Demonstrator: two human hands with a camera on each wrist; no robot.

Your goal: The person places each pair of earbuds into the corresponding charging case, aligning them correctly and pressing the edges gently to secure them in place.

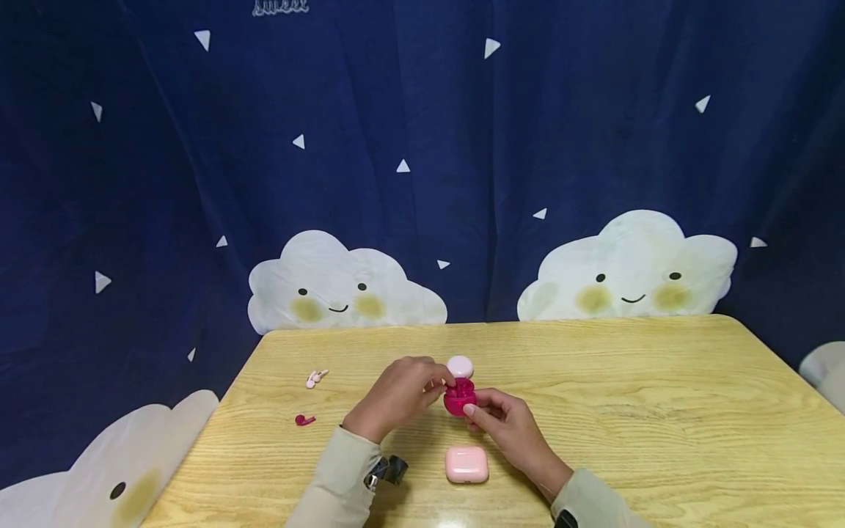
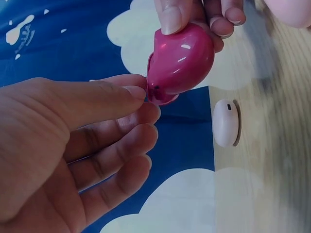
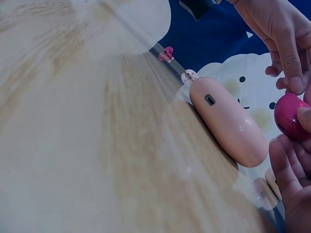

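In my right hand (image 1: 518,433) is a magenta earbud case (image 1: 459,402), gripped by thumb and fingers with its lid raised. My left hand (image 1: 403,392) reaches to the case from the left. Its thumb and index fingertips meet at the case's opening in the left wrist view, while the other fingers curve loosely. Whether they pinch an earbud is hidden. A magenta earbud (image 1: 304,420) lies on the table to the left, with pale pink earbuds (image 1: 317,378) behind it. The closed pink earbud case (image 1: 466,465) sits nearer me, below the hands.
Behind the held case stands a small, pale rounded case (image 1: 460,366) on the wooden table (image 1: 660,411). A dark blue curtain (image 1: 455,147) with clouds and triangles hangs beyond the table's back edge. A dark strap device (image 1: 389,471) is on the left wrist.
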